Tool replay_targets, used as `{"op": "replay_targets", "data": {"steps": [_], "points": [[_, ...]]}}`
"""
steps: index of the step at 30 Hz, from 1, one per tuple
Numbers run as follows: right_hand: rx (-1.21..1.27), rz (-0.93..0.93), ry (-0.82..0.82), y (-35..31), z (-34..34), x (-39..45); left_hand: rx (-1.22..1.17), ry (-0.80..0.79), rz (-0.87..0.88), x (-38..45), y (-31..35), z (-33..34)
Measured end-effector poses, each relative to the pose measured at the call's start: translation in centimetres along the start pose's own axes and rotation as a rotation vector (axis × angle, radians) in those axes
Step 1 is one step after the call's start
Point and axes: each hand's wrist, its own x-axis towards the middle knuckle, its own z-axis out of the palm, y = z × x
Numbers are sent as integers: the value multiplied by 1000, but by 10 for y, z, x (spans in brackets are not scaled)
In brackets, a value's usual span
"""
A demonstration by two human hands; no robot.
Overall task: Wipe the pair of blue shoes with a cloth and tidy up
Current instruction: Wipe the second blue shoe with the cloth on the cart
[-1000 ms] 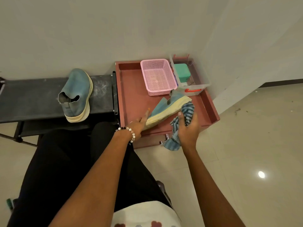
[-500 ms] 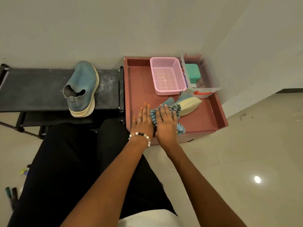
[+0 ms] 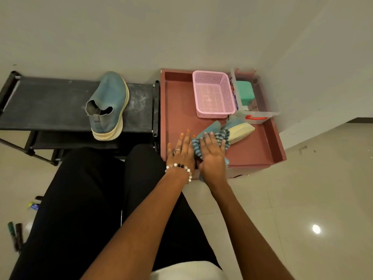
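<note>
Head view: our right hand (image 3: 213, 156) presses the striped blue cloth (image 3: 220, 138) with fingers straight and slightly apart, our left hand (image 3: 181, 153) flat beside it. The blue slip-on shoe (image 3: 235, 128) lies under them in the red tray (image 3: 276, 142), long axis running far-right. Its mate (image 3: 109, 104) rests on the black rack (image 3: 50, 102).

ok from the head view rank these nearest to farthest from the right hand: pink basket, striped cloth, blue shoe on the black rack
From the right hand:
1. Striped cloth: directly under its fingers, on the shoe in the red tray.
2. Pink basket: beyond the hand, at the tray's back.
3. Blue shoe on the black rack: far off to the left.
</note>
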Motion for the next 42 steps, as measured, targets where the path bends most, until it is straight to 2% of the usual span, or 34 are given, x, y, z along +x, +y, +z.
{"op": "replay_targets", "data": {"steps": [4,6,9,12,14,17,20,23,26,29,32,35,37,39,42], "points": [[-4,-249,-74,49,-10,-2,15,4,61,-5,3,-1],[-19,-180,-162,81,-21,-1,20,31,74,-7,4,0],[13,63,-172,103,-31,10,18,40,71,-6,4,3],[-15,132,-126,79,-26,18,9,63,56,-5,3,2],[54,154,-82,54,-19,11,-1,61,56,-4,3,2],[113,-32,-74,37,-10,-2,-7,28,51,-3,3,1],[108,-271,-144,55,-20,-2,5,29,56,-2,4,4],[61,-328,-260,82,-37,10,2,35,62,-3,4,4],[23,-198,-316,114,-44,23,-21,54,65,-2,3,3],[0,-76,-286,132,-45,26,-31,67,73,-2,2,2],[-86,85,-190,108,-37,37,-46,92,61,1,2,4],[-85,237,-232,58,-27,39,-44,102,48,4,2,6],[44,170,-194,38,-24,32,-26,97,43,5,2,7],[116,-11,-169,39,-26,23,-10,93,45,4,2,7],[42,-232,-243,75,-35,22,14,82,75,0,3,7]]}}
